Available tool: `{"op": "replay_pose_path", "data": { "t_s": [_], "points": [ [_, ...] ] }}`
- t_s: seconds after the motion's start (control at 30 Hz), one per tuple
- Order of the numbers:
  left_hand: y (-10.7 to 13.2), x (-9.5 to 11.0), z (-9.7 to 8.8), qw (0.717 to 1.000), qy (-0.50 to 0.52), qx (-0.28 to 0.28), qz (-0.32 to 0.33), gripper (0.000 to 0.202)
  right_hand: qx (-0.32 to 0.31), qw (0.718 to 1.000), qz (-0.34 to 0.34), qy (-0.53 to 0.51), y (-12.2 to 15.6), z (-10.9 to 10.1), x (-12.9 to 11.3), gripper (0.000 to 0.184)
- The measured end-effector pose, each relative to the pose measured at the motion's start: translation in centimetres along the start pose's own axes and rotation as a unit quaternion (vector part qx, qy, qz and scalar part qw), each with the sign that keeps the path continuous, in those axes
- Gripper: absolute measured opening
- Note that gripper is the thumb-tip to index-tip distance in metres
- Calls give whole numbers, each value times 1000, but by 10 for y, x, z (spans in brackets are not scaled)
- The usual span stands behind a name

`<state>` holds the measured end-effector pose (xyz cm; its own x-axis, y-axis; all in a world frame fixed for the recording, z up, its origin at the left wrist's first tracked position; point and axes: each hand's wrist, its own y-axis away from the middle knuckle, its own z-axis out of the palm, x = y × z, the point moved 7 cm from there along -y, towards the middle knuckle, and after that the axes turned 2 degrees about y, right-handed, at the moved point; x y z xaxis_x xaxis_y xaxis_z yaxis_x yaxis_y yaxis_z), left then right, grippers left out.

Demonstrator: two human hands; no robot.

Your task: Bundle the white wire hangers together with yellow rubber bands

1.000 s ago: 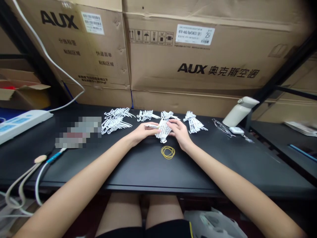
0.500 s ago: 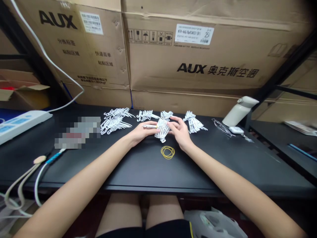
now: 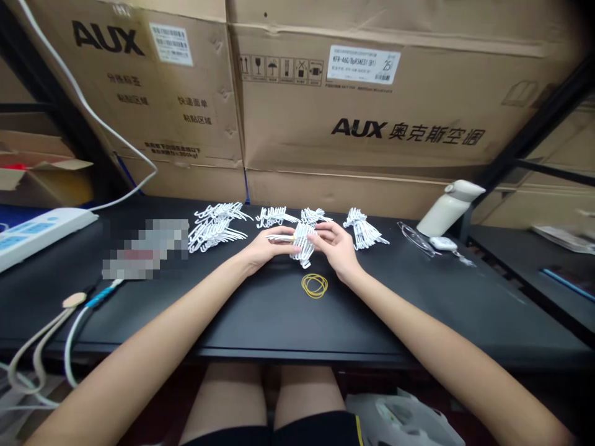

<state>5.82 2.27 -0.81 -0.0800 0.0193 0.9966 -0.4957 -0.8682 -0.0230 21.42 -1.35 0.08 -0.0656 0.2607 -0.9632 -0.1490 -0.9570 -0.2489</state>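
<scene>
My left hand [image 3: 264, 249] is closed on the left side of a bundle of small white hangers [image 3: 304, 244], thumb in front. A bit of yellow band shows on the bundle near that thumb. My right hand [image 3: 338, 249] grips the same bundle from the right, thumb and fingers pressed against it. On the black table just in front lie loose yellow rubber bands [image 3: 315, 286]. Behind my hands are more white hanger bundles: a small one [image 3: 315, 215], another [image 3: 274, 216] to its left, a larger pile [image 3: 216, 226] farther left, and one [image 3: 365, 229] at the right.
A white bottle [image 3: 449, 207], glasses [image 3: 418, 240] and a white earphone case [image 3: 443, 244] are at the right. A power strip [image 3: 51, 232], a blurred-out object [image 3: 146, 249] and cables occupy the left. Large cardboard boxes [image 3: 362, 148] stand along the back of the table [image 3: 279, 322].
My right fingers have drawn in and lower, closing against the bundle, and more of the small bundle behind shows. My left hand stays almost still.
</scene>
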Motion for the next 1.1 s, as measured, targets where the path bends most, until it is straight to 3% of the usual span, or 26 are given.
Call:
{"op": "replay_pose_path", "data": {
  "t_s": [0.63, 1.1],
  "points": [
    [-1, -3, 2, 1000, 30, 1, -8, 42, 12, 1000, 1, 22, -1, 0, 1, 39],
    [2, 1, -5, 997, 41, 55, -29, 41, 10, 999, -3, 31, 1, 1, 0, 42]
  ]
}}
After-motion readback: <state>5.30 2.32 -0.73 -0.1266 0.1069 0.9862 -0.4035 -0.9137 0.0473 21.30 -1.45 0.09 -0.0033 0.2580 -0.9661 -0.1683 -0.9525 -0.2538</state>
